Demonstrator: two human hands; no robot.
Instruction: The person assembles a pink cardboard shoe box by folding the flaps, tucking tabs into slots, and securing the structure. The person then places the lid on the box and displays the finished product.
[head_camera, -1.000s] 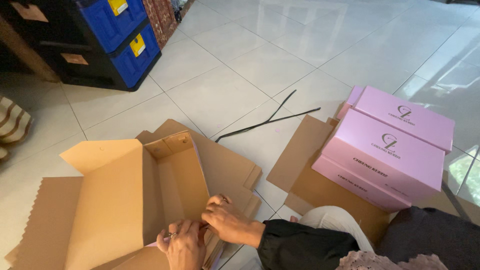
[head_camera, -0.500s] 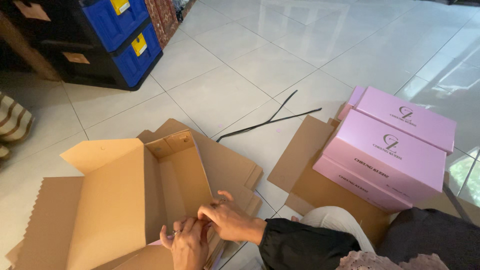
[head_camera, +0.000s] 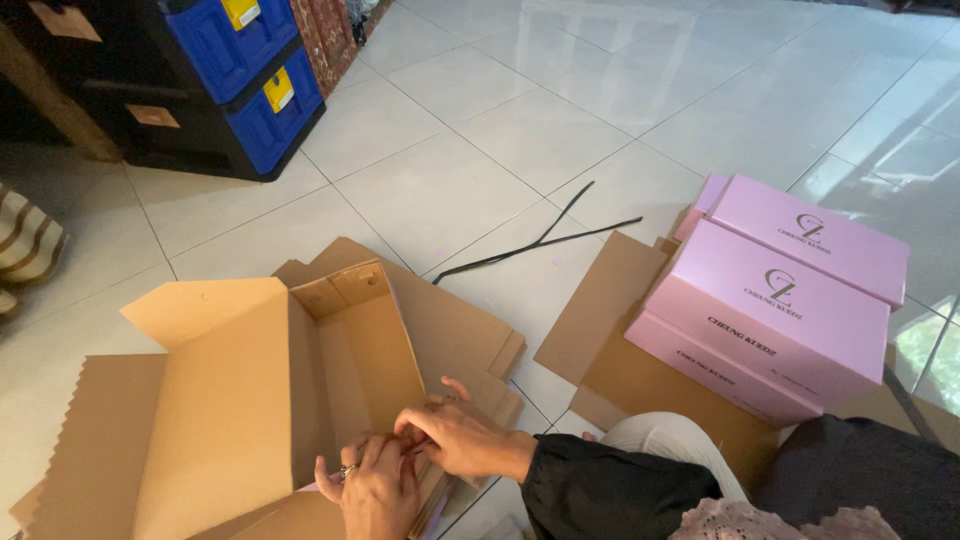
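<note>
A brown cardboard box (head_camera: 250, 400) lies partly folded on the tiled floor, its flaps spread out and one end wall standing. My left hand (head_camera: 375, 490) presses on the near edge of the box, a ring on one finger. My right hand (head_camera: 455, 435) lies across it, fingers gripping the same near flap. A black sleeve covers my right forearm. More flat cardboard sheets (head_camera: 470, 335) lie under and beside the box.
Several pink lidded boxes (head_camera: 780, 300) are stacked on flat cardboard (head_camera: 610, 310) at the right. Black straps (head_camera: 540, 240) lie on the floor beyond. Blue and black storage bins (head_camera: 220, 70) stand at the top left, and a striped cushion (head_camera: 25, 245) at the far left.
Both hands have shifted slightly along the near flap of the box, the right hand now lying over the left. The box has barely moved.
</note>
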